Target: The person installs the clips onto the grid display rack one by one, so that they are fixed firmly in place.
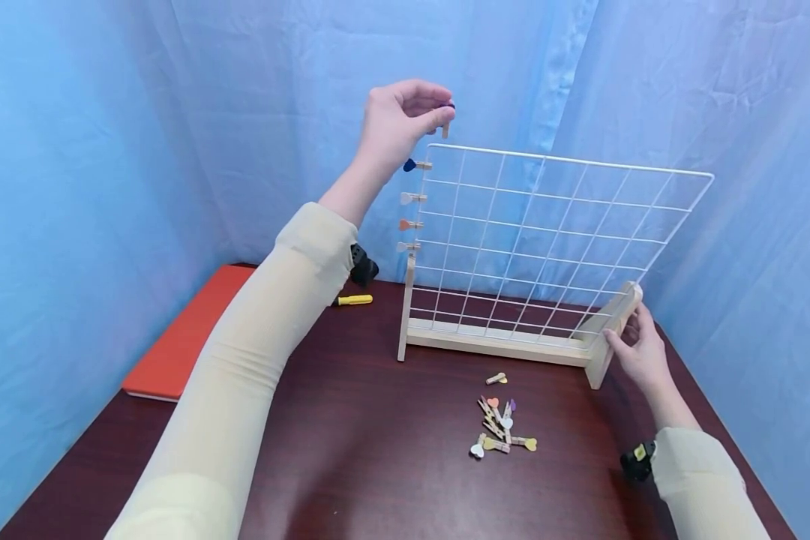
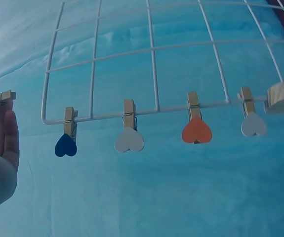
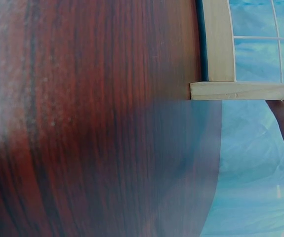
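My left hand (image 1: 401, 112) pinches a small wooden clothespin (image 1: 445, 130) with a dark purple top, just above the upper left corner of a white wire grid (image 1: 543, 157). In the left wrist view, the clothespin (image 2: 6, 97) sticks out past the fingertips, apart from the wire. Four heart clothespins grip the grid's left edge: dark blue (image 2: 65, 145), white (image 2: 129, 140), orange (image 2: 196, 130) and white (image 2: 254, 124). The grid stands in a wooden base (image 1: 499, 341). My right hand (image 1: 643, 352) grips its right end board (image 1: 607, 352), thumb in front, other fingers partly hidden.
Several loose clothespins (image 1: 496, 426) with coloured hearts lie piled on the dark table (image 1: 378, 450) before the stand, one clothespin (image 1: 496, 379) a little apart. A red folder (image 1: 189, 330) and a yellow-ended tool (image 1: 355, 299) lie at left. Blue curtains (image 1: 277, 150) surround the table.
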Demonstrator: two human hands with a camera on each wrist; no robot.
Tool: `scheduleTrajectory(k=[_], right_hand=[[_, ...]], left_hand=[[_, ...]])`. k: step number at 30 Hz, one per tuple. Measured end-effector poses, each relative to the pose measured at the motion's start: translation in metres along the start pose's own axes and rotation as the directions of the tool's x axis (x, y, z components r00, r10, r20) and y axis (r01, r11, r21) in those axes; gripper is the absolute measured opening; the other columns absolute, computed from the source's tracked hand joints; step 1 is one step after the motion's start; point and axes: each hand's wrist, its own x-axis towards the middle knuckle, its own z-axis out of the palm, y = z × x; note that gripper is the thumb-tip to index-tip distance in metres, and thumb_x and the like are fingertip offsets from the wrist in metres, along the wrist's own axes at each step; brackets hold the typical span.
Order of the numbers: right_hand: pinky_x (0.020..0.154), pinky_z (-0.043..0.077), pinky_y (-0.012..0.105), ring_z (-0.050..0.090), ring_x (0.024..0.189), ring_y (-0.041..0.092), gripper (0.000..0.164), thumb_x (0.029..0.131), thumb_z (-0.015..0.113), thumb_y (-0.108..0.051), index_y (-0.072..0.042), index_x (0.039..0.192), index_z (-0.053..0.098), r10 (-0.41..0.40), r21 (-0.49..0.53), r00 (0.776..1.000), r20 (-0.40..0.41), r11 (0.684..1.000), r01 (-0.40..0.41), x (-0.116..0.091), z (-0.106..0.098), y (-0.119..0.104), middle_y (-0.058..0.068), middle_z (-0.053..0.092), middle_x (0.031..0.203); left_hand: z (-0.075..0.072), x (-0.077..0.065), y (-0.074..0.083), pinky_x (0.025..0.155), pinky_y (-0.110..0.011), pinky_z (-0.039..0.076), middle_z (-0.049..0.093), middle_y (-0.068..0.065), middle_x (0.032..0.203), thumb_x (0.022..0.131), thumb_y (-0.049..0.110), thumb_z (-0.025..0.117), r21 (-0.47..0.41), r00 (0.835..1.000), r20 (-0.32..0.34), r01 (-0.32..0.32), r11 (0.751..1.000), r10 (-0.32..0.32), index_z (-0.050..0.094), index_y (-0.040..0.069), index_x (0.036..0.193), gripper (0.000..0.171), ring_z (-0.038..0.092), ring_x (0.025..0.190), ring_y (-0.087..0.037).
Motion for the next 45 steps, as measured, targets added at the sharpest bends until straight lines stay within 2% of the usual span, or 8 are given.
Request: scheduleTrajectory(k=[8, 17, 25, 31, 34, 38, 42, 45], right_hand=[[0.079, 0.047, 0.019, 0.047, 0.11, 0.037, 0.07, 0.088, 0.054, -0.02, -0.032, 0.142, 0.011, 0.006, -0.001, 1.0, -0.008, 1.0, -0.006, 0.0, 0.001, -0.001, 0.026, 0.042, 0.129], [0.086, 0.045, 0.021, 0.046, 0.111, 0.034, 0.07, 0.088, 0.055, -0.02, -0.032, 0.142, 0.012, 0.009, 0.002, 1.0, -0.013, 1.0, -0.009, -0.001, 0.001, -0.002, 0.026, 0.042, 0.129], [0.081, 0.044, 0.014, 0.047, 0.11, 0.033, 0.071, 0.087, 0.055, -0.02, -0.033, 0.142, 0.012, 0.007, 0.007, 1.0, -0.013, 1.0, -0.007, 0.0, 0.001, -0.002, 0.026, 0.043, 0.129], [0.08, 0.04, 0.007, 0.046, 0.11, 0.038, 0.071, 0.087, 0.055, -0.02, -0.033, 0.142, 0.012, 0.004, 0.019, 1.0, -0.009, 1.0, -0.004, 0.0, 0.0, -0.002, 0.027, 0.041, 0.13], [0.083, 0.043, 0.013, 0.045, 0.11, 0.041, 0.07, 0.088, 0.055, -0.02, -0.033, 0.142, 0.012, 0.0, 0.014, 1.0, -0.007, 1.0, 0.0, -0.001, 0.0, -0.003, 0.027, 0.041, 0.13], [0.085, 0.044, 0.019, 0.045, 0.111, 0.042, 0.071, 0.088, 0.055, -0.021, -0.034, 0.142, 0.011, 0.004, 0.01, 1.0, -0.006, 1.0, -0.004, -0.001, -0.001, -0.004, 0.026, 0.04, 0.131], [0.084, 0.045, 0.018, 0.045, 0.111, 0.042, 0.071, 0.088, 0.055, -0.02, -0.035, 0.141, 0.011, 0.01, 0.014, 1.0, -0.006, 1.0, -0.01, -0.001, -0.001, -0.006, 0.026, 0.04, 0.132], [0.082, 0.042, 0.011, 0.045, 0.111, 0.041, 0.071, 0.087, 0.055, -0.02, -0.036, 0.141, 0.011, 0.01, 0.018, 1.0, -0.008, 1.0, -0.01, -0.001, -0.001, -0.007, 0.025, 0.04, 0.132]], left_hand=[[0.009, 0.004, -0.002, 0.075, -0.017, 0.046, 0.069, -0.005, 0.088, 0.075, 0.013, 0.07, 0.119, 0.994, -0.058, -0.086, 0.989, 0.093, 0.067, 0.005, 0.09, 0.017, 0.062, 0.078, -0.01], [0.014, 0.023, -0.035, 0.072, -0.018, 0.046, 0.069, 0.003, 0.082, 0.073, 0.023, 0.071, 0.16, 0.995, -0.051, -0.082, 0.984, 0.091, 0.068, 0.013, 0.083, 0.015, 0.061, 0.074, -0.006], [0.016, 0.022, -0.044, 0.074, -0.018, 0.046, 0.069, 0.003, 0.083, 0.072, 0.023, 0.072, 0.134, 0.999, -0.03, -0.027, 0.991, 0.032, 0.067, 0.013, 0.085, 0.017, 0.061, 0.075, -0.007], [0.015, 0.014, -0.043, 0.081, -0.015, 0.043, 0.065, 0.005, 0.099, 0.075, 0.028, 0.069, 0.212, 0.996, 0.008, -0.092, 0.973, 0.093, 0.066, 0.016, 0.099, 0.027, 0.058, 0.089, -0.005], [0.017, 0.003, -0.038, 0.082, -0.019, 0.041, 0.062, 0.005, 0.107, 0.075, 0.031, 0.068, 0.314, 0.961, 0.026, -0.269, 0.91, 0.275, 0.065, 0.015, 0.103, 0.032, 0.053, 0.095, -0.006], [0.029, -0.024, -0.032, 0.075, -0.022, 0.041, 0.065, 0.001, 0.099, 0.075, 0.027, 0.07, 0.352, 0.864, 0.086, -0.493, 0.796, 0.497, 0.067, 0.009, 0.098, 0.03, 0.052, 0.087, -0.009], [0.049, -0.065, -0.046, 0.077, -0.017, 0.038, 0.066, 0.002, 0.092, 0.074, 0.025, 0.072, 0.284, 0.832, 0.241, -0.553, 0.783, 0.5, 0.067, 0.008, 0.095, 0.027, 0.052, 0.084, -0.008], [0.066, -0.101, -0.067, 0.082, -0.018, 0.037, 0.067, 0.003, 0.093, 0.073, 0.027, 0.072, 0.257, 0.821, 0.374, -0.539, 0.802, 0.432, 0.068, 0.01, 0.095, 0.028, 0.053, 0.088, -0.007]])
